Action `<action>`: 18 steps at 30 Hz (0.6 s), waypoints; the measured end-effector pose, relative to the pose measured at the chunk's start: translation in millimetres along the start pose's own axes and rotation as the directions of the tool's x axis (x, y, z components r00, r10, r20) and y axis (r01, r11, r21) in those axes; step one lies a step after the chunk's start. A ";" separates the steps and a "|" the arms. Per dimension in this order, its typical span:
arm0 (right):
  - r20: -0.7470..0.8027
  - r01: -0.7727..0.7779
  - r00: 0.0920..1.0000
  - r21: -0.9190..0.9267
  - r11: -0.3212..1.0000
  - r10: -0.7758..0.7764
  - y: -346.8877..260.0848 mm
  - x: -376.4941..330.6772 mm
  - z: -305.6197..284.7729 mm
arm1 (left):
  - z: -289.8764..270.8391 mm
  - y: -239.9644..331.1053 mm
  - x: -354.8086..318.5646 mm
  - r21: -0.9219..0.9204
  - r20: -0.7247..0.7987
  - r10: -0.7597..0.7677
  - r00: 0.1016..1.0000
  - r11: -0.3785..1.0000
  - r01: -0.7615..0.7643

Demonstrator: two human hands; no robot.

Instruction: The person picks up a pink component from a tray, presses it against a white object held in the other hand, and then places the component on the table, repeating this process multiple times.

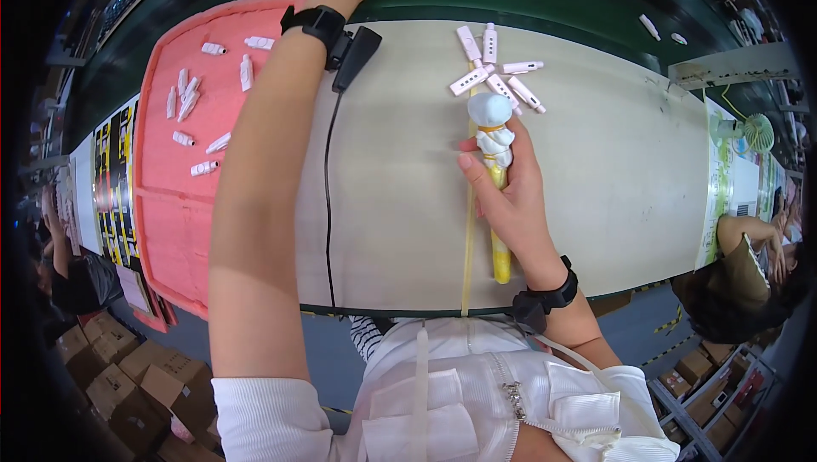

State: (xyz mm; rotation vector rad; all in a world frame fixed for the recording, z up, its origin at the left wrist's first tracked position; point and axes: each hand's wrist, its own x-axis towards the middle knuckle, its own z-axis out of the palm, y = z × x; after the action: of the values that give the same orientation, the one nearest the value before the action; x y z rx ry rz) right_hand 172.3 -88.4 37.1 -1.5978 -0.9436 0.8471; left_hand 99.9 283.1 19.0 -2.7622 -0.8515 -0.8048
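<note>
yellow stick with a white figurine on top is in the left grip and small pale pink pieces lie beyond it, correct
Wrong side: the head view shows the yellow stick with a white figurine on top in the right grip. Small pale pink pieces do lie beyond it.

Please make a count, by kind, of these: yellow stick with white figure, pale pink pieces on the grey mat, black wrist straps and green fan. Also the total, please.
Yellow stick with white figure: 1
Pale pink pieces on the grey mat: 6 visible
Black wrist straps: 2
Green fan: 1
Total: 10
</note>
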 end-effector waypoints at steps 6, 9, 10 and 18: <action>-0.007 0.001 1.000 0.020 1.000 -0.001 -4.8 0.4 -1.5 | -20.4 18.5 -28.1 -0.308 -0.047 -0.196 0.979 0.936 0.173; -0.029 0.011 1.000 0.033 0.999 -0.010 -8.3 -1.0 -6.5 | -56.4 66.2 -75.9 -0.761 0.196 -0.313 0.929 0.548 0.346; 0.003 -0.059 0.998 0.093 0.994 0.059 -14.9 -3.0 -8.6 | -72.4 88.7 -99.2 -0.772 0.307 -0.369 0.877 0.442 0.456; 0.203 -0.199 0.961 0.045 0.979 0.186 -28.1 -12.1 2.0 | -101.9 176.9 -192.7 -0.718 0.135 -0.447 0.884 0.571 0.398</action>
State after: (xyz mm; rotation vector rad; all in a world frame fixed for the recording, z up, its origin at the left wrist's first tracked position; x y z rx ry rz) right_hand 160.8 -94.5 64.9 -1.5869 -0.8980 1.1787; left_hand 18.4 14.8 6.8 -3.1735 -1.4985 -1.6350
